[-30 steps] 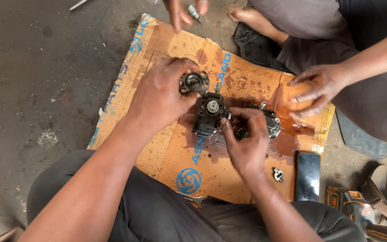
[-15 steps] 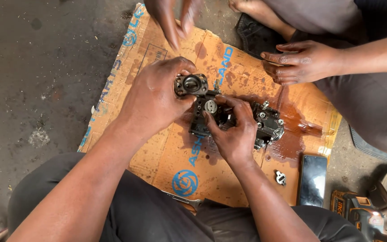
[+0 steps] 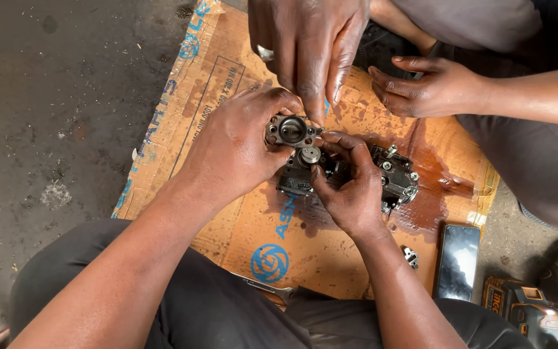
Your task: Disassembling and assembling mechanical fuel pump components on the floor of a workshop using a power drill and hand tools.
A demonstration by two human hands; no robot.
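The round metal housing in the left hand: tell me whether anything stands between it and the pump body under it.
Partly. The right hand's fingers sit on a small round fitting just below the housing, over the pump body. Another person's fingertips press in at the housing's upper right edge. The left hand grips the housing.

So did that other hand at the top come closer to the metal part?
Yes. The co-worker's hand has come down over the cardboard, its fingertips now at the round metal part.

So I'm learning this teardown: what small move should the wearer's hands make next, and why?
Probably keep the left hand steady on the round metal housing while the right hand works the small round part, since a co-worker's fingers crowd in from above.
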